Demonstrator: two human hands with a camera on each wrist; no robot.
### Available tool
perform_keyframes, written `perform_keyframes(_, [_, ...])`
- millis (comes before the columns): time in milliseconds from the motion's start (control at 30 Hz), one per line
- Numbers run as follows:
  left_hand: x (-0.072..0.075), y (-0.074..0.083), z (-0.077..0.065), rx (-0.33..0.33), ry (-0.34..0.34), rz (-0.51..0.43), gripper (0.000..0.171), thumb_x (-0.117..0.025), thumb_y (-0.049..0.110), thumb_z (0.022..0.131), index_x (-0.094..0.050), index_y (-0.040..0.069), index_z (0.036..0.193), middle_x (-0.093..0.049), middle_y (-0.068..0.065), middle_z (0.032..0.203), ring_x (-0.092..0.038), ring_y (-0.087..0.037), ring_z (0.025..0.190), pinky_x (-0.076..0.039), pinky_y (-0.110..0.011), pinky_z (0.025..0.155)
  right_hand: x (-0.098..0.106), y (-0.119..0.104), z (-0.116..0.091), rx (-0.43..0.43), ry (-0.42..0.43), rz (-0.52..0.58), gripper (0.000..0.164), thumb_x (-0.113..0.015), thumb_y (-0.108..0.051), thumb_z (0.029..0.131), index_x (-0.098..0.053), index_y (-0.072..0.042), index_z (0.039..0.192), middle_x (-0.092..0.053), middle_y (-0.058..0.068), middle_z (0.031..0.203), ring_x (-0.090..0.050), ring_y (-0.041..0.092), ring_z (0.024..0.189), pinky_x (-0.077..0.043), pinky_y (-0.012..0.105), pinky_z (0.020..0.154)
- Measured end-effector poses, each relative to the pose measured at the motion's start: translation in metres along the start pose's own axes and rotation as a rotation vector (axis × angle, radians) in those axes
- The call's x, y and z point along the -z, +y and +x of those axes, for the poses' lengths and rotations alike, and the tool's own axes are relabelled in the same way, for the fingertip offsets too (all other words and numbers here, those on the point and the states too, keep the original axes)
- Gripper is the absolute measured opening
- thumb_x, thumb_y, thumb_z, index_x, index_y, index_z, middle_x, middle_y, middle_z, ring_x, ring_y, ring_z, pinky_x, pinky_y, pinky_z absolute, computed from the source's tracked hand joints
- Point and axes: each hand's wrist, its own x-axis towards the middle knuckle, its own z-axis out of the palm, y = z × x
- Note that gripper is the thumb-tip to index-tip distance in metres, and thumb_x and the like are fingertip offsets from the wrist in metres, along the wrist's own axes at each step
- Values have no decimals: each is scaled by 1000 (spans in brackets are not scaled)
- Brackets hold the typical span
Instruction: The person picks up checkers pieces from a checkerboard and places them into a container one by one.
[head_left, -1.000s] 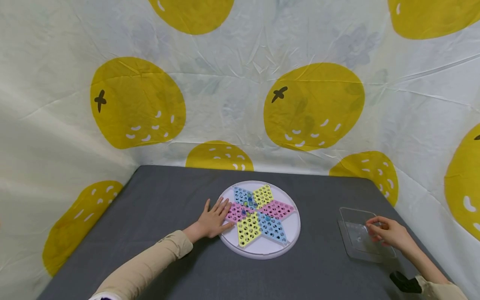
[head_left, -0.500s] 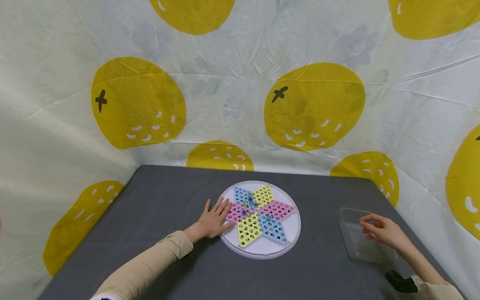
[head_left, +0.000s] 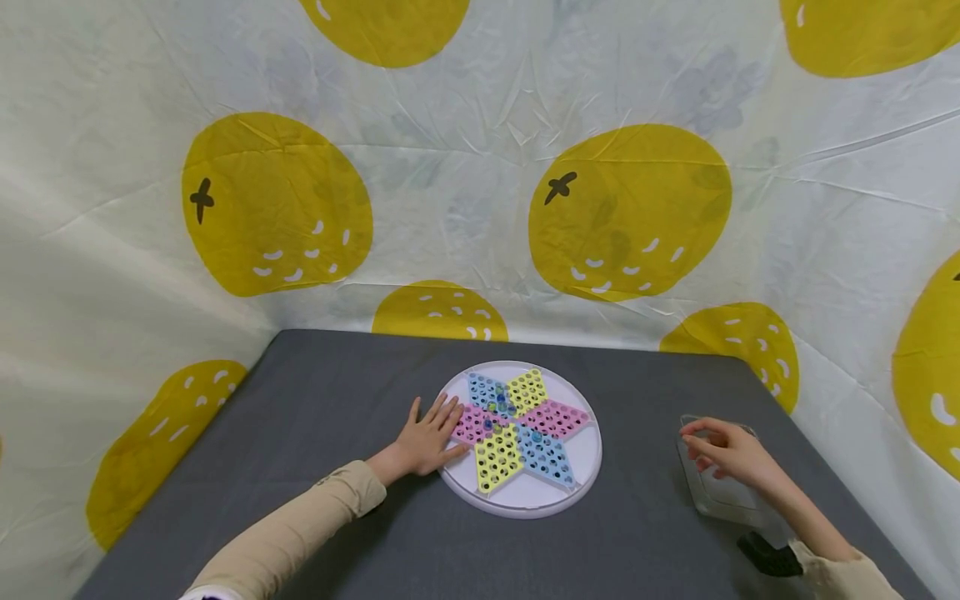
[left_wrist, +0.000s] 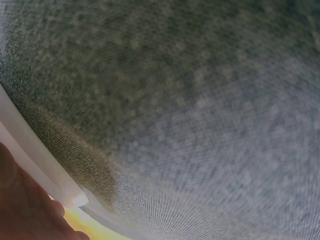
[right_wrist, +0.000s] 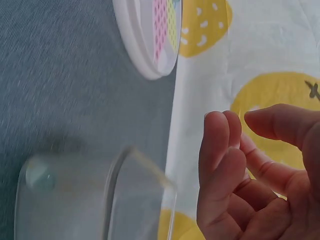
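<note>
Moved since the earlier frames: on my head feed, the right hand (head_left: 729,457) has shifted toward the star board (head_left: 582,454); the left hand (head_left: 426,437) has stayed put.
Star board: a round white tray lying flat on the grey-covered table (head_left: 337,392), its raised six-pointed star coloured in pink, yellow and pale blue diamonds, each dotted with rows of holes.
Marbles: a small cluster (head_left: 500,399), dark blue and greenish, sits left of the board's centre; one lighter blue marble (head_left: 536,437) sits just right of centre.
Left hand: fingers straight and spread, touching the board's left edge, grasping nothing.
Right hand: right of the board, in the air above the clear box, fingers bent; I cannot tell whether anything is between the fingertips.
Clear box: see-through, well apart from the board on its right; my right-wrist feed shows a blurred, greenish round thing (right_wrist: 41,175) inside.
Backdrop: behind the board, white cloth (head_left: 450,200) printed with big yellow fruit.
</note>
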Motion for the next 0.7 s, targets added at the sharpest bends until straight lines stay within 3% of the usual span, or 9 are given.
perform_keyframes(100, [0,0,0,2,-1,0,71,-29,58,89,-17,14,144,-15,-4,151,-7,-24,140,-8,-58,105,-5,-5,3,55,0,6,33,-46,-23,93,-50,3,112,-60,6,76,-58,9,62,-45,29,50])
perform_keyframes(267, [0,0,0,2,1,-1,71,-29,58,89,-17,14,144,-15,-4,151,-7,-24,140,-8,-58,105,-12,-14,10,71,-16,35,32,-47,-24,92,-51,2,111,-59,8,74,-57,7,61,-45,28,50])
perform_keyframes(533, [0,0,0,1,-9,-21,71,-30,57,89,-16,14,144,-14,-4,151,-6,-24,140,-6,-58,106,-26,-24,26,27,-34,42,32,-51,-26,90,-53,0,109,-60,10,74,-60,10,61,-44,27,49])
perform_keyframes(700, [0,-1,0,-1,-8,-25,71,-29,57,89,-17,14,144,-15,-4,151,-6,-24,140,-6,-58,106,-34,-26,34,44,-47,43,30,-53,-24,89,-54,-1,108,-61,12,75,-60,14,62,-45,28,50])
